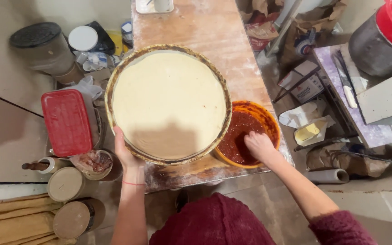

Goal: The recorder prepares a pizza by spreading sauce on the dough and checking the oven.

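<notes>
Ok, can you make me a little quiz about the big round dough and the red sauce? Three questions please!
1. True or false: the left hand rests on the rim of the round pan that holds the flat dough.
2. Where is the right hand? A) on the red lid B) inside the orange bowl of red sauce C) on the floor
3. Fill in: the container left of the pan has a lid coloured ____.

Key: 1 true; 2 B; 3 red.
</notes>
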